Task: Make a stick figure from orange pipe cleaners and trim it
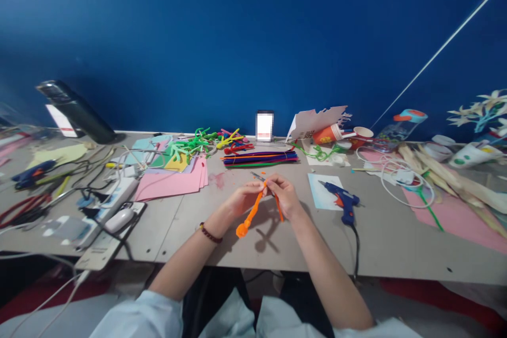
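Above the middle of the table, my left hand (246, 194) and my right hand (284, 195) meet, fingertips pinched together. Both grip an orange pipe cleaner (253, 210), twisted into a stem with a rounded knob at its lower end. A thinner orange end hangs down beside my right palm. Just beyond the fingertips lies a small pointed tool, perhaps scissors (256, 175), partly hidden by the hands. Farther back rests a bundle of dark purple, blue and green pipe cleaners (261, 159).
A blue glue gun (345, 202) lies right on a pale card, its cord over the table edge. Pink paper (170, 184), green pipe cleaners (190, 147) and a power strip (109, 211) are left. A phone (264, 125) stands behind; paper cups (328, 134) lie back right.
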Demonstrator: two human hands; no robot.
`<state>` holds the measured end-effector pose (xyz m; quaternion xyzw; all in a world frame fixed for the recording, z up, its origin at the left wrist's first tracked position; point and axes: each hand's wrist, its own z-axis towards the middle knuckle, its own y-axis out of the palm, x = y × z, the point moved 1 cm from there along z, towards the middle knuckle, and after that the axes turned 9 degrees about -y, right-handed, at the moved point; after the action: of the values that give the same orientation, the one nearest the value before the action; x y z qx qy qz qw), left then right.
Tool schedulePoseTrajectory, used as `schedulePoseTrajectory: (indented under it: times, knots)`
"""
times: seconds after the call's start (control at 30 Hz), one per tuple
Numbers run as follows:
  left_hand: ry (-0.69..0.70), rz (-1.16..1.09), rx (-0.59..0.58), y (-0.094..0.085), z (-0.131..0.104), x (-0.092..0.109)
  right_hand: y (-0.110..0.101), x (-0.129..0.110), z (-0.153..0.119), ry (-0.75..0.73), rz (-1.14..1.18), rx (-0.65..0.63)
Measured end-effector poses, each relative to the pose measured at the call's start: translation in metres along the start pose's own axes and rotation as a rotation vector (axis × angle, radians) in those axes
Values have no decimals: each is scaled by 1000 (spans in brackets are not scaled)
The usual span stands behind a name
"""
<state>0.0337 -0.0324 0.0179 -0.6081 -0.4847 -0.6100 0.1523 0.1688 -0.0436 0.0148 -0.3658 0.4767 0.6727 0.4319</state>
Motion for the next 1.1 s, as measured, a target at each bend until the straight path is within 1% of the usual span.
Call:
schedulePoseTrajectory:
  times: [0.03,0.07,0.1,0.17,0.23,0.27,0.3,0.37,0.43,0.47,0.53,0.6,0.67,0.73,0.8,0.93,1.03,1.1]
  knots:
    - [33,54,38,1,0,0,-1,-1,0,-33,-51,28]
    - [86,133,100,2,1,1,-2,-2,1,-72,-113,58]
    - [160,235,185,2,1,3,-3,-2,2,-113,-176,89]
    - [343,482,398,2,0,6,-5,-3,3,-183,-278,141]
    - [508,707,579,2,-1,9,-6,-2,4,-225,-333,177]
    - [561,787,623,2,-2,9,-7,-1,5,-234,-345,190]
    - [592,839,630,2,-2,8,-7,0,5,-239,-350,201]
    - [613,871,577,3,-1,6,-7,2,5,-247,-361,209]
    - [589,830,534,4,0,3,-7,3,5,-256,-378,199]
    - [556,786,521,4,0,3,-7,3,5,-258,-384,190]
    - [428,642,466,4,0,3,-8,2,5,-246,-383,159]
    - [256,440,337,3,0,4,-9,0,5,-222,-362,123]
    - [104,245,169,2,-2,6,-10,-1,6,-206,-333,93]
    - [11,101,22,3,-4,7,-11,-1,6,-196,-297,72]
    - [-38,13,-80,4,-5,6,-11,-1,5,-166,-239,49]
    - [-64,-80,-139,8,-4,-1,-11,-2,2,-46,-102,1]
    - [-54,-116,-180,11,-4,-4,-9,-2,1,20,-20,-70]
    - [-46,-113,-171,11,-5,-4,-9,-1,1,30,12,-79]
